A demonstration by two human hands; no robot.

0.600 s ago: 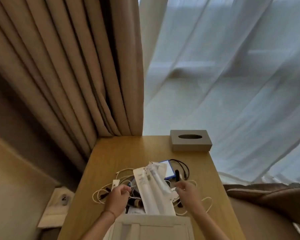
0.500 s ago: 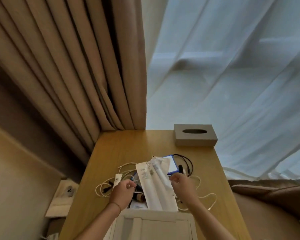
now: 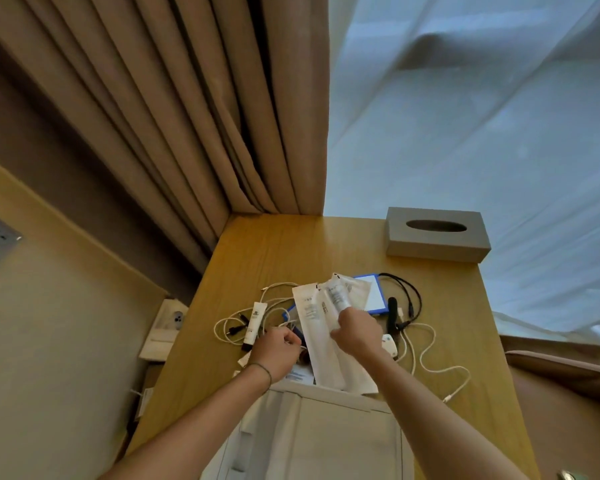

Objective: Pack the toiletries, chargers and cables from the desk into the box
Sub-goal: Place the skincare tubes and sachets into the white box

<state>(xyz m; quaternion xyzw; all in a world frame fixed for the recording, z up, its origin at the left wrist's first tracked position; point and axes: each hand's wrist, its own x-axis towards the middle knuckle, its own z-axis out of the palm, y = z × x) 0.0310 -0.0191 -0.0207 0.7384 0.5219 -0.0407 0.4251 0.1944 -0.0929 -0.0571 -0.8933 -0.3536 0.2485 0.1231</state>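
**Both hands in the pile, sachets on the way to the box**

Far left of the surface [image 3: 257,251]: white cable [image 3: 222,322] looped loose, a small white tube [image 3: 255,320] lying across it. Left hand [image 3: 278,351] next, fist clenched over something small at the pile's edge, can't tell what, poss. a cable strand. Centre: long white sachets [image 3: 314,327], fanned, lower ends resting at the far rim of the box [image 3: 326,427], which sits at the near edge below both wrists. Right hand [image 3: 357,329] pinched shut on the upper sachets, approx. mid-length. Behind it a blue-edged flat item [image 3: 374,292], then black cable [image 3: 409,299] and a black brush-like thing [image 3: 392,315], more white cable trailing to the right edge. Grey tissue box [image 3: 437,239] far back, well apart.

Risks, imo: sachets are slick and fanned, so one could slide out of the pinch and miss the box. Cables are tangled, so lifting one may drag the tube or its neighbours off the left edge, which is near.

Room: back of the surface is bare, good for sorting; right side has some space; box opening not clearly visible.
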